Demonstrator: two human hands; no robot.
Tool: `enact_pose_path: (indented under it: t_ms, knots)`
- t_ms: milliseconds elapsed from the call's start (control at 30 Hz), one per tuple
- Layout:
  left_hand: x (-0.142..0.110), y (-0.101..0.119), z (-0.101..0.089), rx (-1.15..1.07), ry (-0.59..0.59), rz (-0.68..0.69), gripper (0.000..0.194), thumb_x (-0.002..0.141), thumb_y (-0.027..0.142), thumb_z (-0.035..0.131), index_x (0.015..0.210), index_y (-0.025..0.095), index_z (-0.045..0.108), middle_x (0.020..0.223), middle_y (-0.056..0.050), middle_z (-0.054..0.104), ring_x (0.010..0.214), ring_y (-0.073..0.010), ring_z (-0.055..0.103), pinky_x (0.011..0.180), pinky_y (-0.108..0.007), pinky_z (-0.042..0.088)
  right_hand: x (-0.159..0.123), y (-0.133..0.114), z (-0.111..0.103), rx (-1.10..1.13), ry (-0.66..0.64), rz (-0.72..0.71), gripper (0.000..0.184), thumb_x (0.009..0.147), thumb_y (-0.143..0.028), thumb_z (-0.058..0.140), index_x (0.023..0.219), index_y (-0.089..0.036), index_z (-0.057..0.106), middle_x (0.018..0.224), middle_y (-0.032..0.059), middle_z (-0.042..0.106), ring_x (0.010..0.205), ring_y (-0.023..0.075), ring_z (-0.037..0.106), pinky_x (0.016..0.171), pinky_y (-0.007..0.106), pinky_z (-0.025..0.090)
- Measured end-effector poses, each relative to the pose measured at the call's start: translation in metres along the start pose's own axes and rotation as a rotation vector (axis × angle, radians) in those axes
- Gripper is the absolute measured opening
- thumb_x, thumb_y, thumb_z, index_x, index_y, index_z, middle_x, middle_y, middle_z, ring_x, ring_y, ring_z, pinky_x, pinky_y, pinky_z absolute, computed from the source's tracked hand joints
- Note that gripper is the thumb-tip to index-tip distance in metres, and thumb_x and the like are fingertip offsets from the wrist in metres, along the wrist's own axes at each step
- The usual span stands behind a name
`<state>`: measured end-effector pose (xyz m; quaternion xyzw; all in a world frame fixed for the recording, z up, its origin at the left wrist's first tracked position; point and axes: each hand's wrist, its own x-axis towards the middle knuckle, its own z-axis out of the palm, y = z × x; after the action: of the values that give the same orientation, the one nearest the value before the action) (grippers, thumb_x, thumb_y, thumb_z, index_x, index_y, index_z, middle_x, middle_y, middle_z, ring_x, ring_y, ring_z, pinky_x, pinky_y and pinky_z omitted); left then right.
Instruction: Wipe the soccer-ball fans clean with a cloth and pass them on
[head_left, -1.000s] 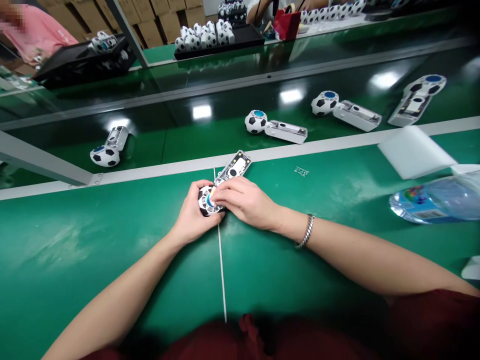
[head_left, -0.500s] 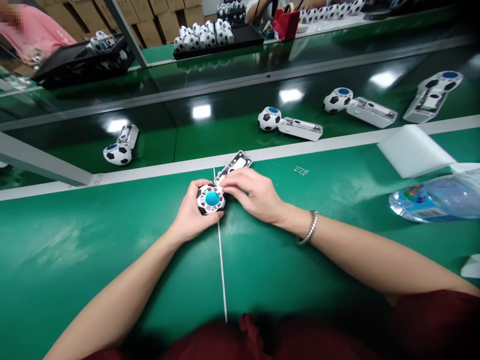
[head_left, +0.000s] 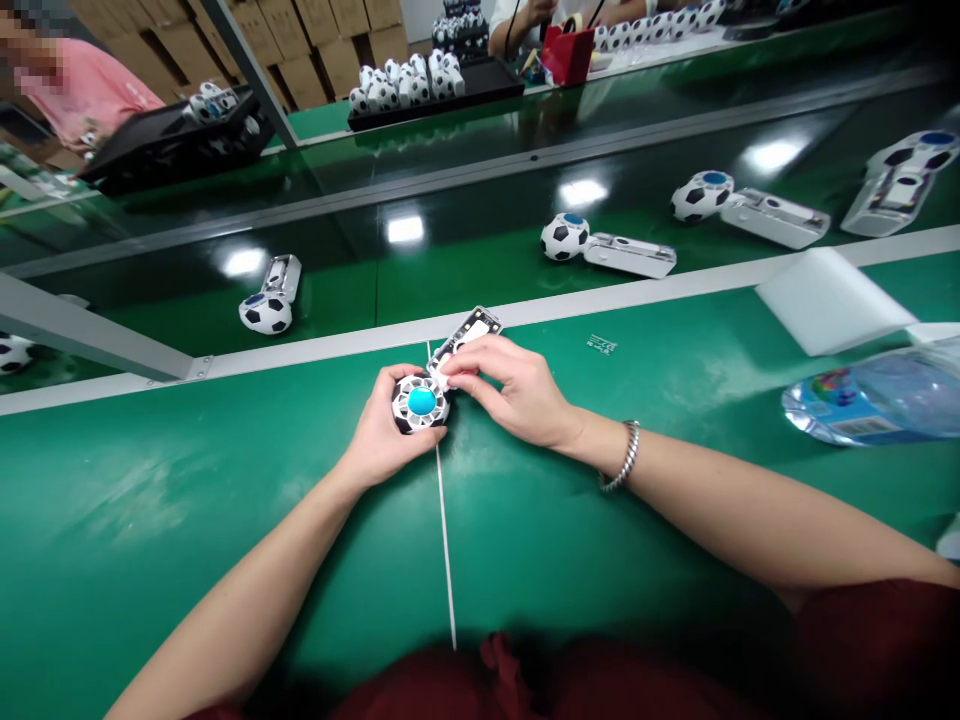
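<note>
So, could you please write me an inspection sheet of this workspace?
Surface: smudged green tabletop.
Job's things: black-and-white football-patterned device with blue disc and rectangular handle.
Clutter: clear plastic bottle with blue label; white flat-sided block.
Hands: left hand around the device's round end; right hand at its joint, grip unclear.
Cables: nothing seen near the hands.
Surroundings: glossy dark-green strip bearing similar devices; stacked brown cardboard boxes.

Ball at centre point(head_left: 420, 423): black-and-white football patches, blue disc point(head_left: 421, 401)
Surface point(head_left: 525, 560): green, white line point(head_left: 444, 520) towards 6 o'clock
Bottle at 3 o'clock point(head_left: 919, 385): clear, blue label point(head_left: 844, 400)
</note>
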<state>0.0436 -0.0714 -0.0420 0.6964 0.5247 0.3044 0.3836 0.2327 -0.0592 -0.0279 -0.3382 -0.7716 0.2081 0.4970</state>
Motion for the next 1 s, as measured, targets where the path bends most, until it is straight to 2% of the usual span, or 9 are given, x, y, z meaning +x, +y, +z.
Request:
enact_pose_path:
  t_ms: [133,233,400,500,567,667,767,933,1000]
  knots:
    - [0.000,0.003,-0.005,0.222,0.035,0.118,0.059,0.057,0.032,0.072,0.107,0.021,0.041,0.104,-0.005,0.049,0.093,-0.0203,0.052,0.080,-0.034,0.045,-0.002,-0.003,0.006,0.002,-0.054,-0.100,0.011,0.085,-0.019,0.053,0.087,-0.019,0.064,0.088,0.0043,0.066,0.086,0.0137,0.059,0.080,0.029,0.051]
    - [0.017,0.009,-0.021,0.510,-0.035,0.227,0.054,0.060,0.031,0.069,0.106,0.019,0.044,0.104,-0.007,0.051,0.099,-0.0237,0.050,0.083,-0.036,0.044,-0.001,-0.002,0.006,0.023,-0.038,-0.097,0.011,0.085,-0.018,0.053,0.088,-0.017,0.064,0.089,0.0051,0.066,0.086,0.0132,0.059,0.080,0.028,0.050]
    - [0.098,0.017,-0.052,1.031,-0.202,0.508,0.046,0.069,0.010,0.050,0.114,0.013,0.047,0.108,-0.013,0.053,0.098,-0.0261,0.048,0.083,-0.039,0.042,0.002,-0.001,0.003,0.074,-0.033,-0.053,0.013,0.086,-0.017,0.050,0.086,-0.019,0.063,0.086,0.0027,0.066,0.083,0.0116,0.059,0.080,0.027,0.050]
    - [0.157,0.020,-0.049,1.190,-0.195,0.677,0.038,0.078,0.006,0.037,0.112,0.014,0.051,0.112,-0.014,0.052,0.106,-0.0262,0.045,0.091,-0.041,0.037,0.002,0.000,0.003,0.071,-0.035,-0.044,0.013,0.086,-0.018,0.050,0.085,-0.019,0.063,0.086,0.0028,0.066,0.083,0.0122,0.060,0.079,0.027,0.050]
    - [0.189,0.020,-0.037,1.214,-0.155,0.696,0.036,0.082,0.007,0.034,0.111,0.015,0.054,0.118,-0.014,0.051,0.114,-0.0256,0.042,0.097,-0.042,0.032,0.001,0.001,0.002,0.060,-0.039,-0.028,0.013,0.086,-0.018,0.050,0.083,-0.019,0.063,0.084,0.0026,0.066,0.082,0.0123,0.060,0.080,0.027,0.050]
    - [0.213,0.016,-0.018,1.191,-0.076,0.654,0.042,0.082,0.007,0.035,0.120,0.015,0.049,0.131,-0.015,0.043,0.123,-0.0260,0.036,0.101,-0.043,0.030,-0.001,0.007,-0.001,0.050,-0.054,0.009,0.015,0.086,-0.017,0.049,0.081,-0.019,0.063,0.083,0.0024,0.066,0.082,0.0121,0.059,0.079,0.027,0.049]
    - [0.207,0.008,-0.019,1.155,0.005,0.539,0.063,0.073,0.007,0.049,0.133,0.018,0.035,0.138,-0.014,0.035,0.128,-0.0284,0.030,0.104,-0.046,0.026,-0.001,0.015,-0.004,0.077,-0.049,0.090,0.015,0.086,-0.017,0.050,0.080,-0.018,0.064,0.083,0.0026,0.066,0.083,0.0121,0.059,0.080,0.026,0.049]
    - [0.161,-0.009,-0.082,0.949,0.280,0.047,0.083,0.060,0.030,0.070,0.134,0.018,0.034,0.143,-0.017,0.024,0.132,-0.0409,0.013,0.102,-0.057,0.018,0.004,0.024,0.000,0.150,0.007,0.300,0.011,0.082,-0.021,0.056,0.079,-0.018,0.066,0.083,0.0029,0.066,0.079,0.0123,0.059,0.075,0.026,0.048]
    - [0.145,-0.018,-0.108,0.793,0.310,-0.164,0.079,0.060,0.039,0.070,0.129,0.014,0.040,0.136,-0.020,0.034,0.124,-0.0440,0.027,0.093,-0.056,0.031,0.005,0.025,0.003,0.166,0.011,0.352,0.010,0.081,-0.022,0.057,0.080,-0.018,0.067,0.082,0.0030,0.065,0.078,0.0126,0.059,0.073,0.026,0.047]
